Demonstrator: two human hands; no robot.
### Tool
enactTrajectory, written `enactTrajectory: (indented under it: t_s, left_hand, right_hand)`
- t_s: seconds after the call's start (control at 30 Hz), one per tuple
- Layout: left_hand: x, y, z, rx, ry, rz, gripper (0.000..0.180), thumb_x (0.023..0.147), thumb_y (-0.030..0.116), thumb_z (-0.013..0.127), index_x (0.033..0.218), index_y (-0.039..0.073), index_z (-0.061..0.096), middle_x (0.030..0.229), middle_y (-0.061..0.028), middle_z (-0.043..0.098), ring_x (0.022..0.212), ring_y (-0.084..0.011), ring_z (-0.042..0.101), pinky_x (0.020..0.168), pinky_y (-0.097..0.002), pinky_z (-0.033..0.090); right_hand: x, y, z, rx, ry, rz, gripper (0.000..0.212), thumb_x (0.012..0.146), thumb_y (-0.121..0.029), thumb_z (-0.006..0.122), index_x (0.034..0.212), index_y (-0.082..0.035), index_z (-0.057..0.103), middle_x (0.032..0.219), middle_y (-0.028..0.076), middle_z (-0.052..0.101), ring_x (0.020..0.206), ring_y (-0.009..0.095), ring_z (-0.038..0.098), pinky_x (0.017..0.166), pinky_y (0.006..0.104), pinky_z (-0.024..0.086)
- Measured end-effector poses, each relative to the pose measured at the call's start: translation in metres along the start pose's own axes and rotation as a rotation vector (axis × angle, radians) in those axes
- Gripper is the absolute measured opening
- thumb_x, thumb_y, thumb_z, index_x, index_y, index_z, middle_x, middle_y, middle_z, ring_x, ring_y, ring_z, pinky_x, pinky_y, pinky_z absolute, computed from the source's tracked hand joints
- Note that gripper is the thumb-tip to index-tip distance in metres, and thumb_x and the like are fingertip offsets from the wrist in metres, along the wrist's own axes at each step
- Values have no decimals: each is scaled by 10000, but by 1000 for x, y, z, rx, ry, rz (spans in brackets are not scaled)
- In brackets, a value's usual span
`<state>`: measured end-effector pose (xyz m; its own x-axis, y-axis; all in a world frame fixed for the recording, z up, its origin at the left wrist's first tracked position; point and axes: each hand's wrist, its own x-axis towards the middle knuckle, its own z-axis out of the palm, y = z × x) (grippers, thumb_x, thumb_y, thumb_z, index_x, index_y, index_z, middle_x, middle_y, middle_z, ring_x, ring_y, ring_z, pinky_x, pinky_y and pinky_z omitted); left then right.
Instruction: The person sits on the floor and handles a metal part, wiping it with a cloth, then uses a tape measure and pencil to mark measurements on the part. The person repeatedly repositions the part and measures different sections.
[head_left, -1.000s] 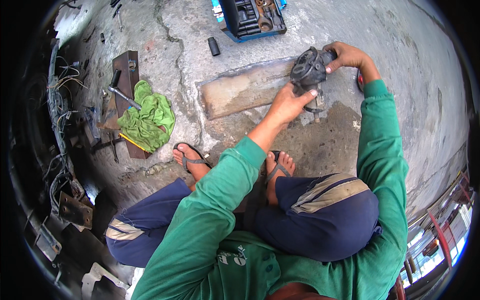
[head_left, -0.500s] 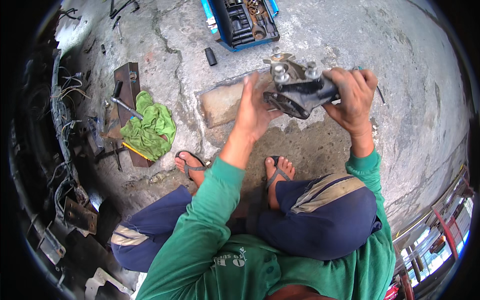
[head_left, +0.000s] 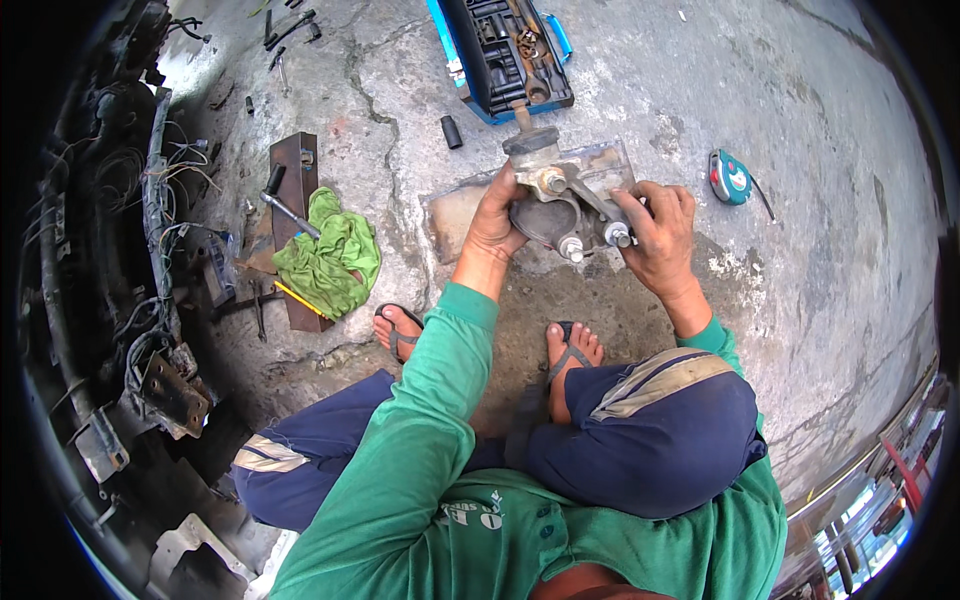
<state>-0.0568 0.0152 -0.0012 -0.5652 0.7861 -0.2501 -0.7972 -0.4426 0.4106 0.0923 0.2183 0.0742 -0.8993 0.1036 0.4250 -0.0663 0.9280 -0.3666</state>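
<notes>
A grey metal mechanical part (head_left: pixel 546 219) with a round body, a lever-like arm and several silver bolts is up over the floor in front of me. My left hand (head_left: pixel 491 220) grips its left side, thumb on top and the other fingers partly hidden beneath. At its right side, my right hand (head_left: pixel 661 236) has thumb and curled fingers around the arm's end, near a bolt head (head_left: pixel 617 235). Beyond the part, a blue toolbox (head_left: pixel 484 62) of sockets and loose hardware stands on the concrete, with a black socket (head_left: pixel 451 132) lying beside it.
At right lies a teal tape measure (head_left: pixel 731 177). To the left, a ratchet (head_left: pixel 291 213) and green cloth (head_left: pixel 325 265) rest on a brown steel bar (head_left: pixel 293 155), near a yellow pencil-like stick (head_left: pixel 299 298). A dark vehicle frame with loose wires (head_left: pixel 160 215) fills the left side.
The part has turned over, swapping its black side for its grey bolted face, and has come slightly left. My left hand, formerly spread beside it, now grips it; my right hand has shifted its hold.
</notes>
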Motion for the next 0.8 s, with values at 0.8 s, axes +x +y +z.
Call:
enactTrajectory:
  t_s: [0.8]
  left_hand:
    - [-10, 2, -35, 51, 219, -102, 527, 985, 395, 670, 1367, 43, 582, 1276, -153, 692, 1172, -308, 677, 1037, -480, 548]
  right_hand:
    - [-4, -38, -7, 60, -293, 162, 657, 592, -151, 910, 1189, -104, 641, 1073, 79, 557, 1027, 277, 592, 839, 427, 431]
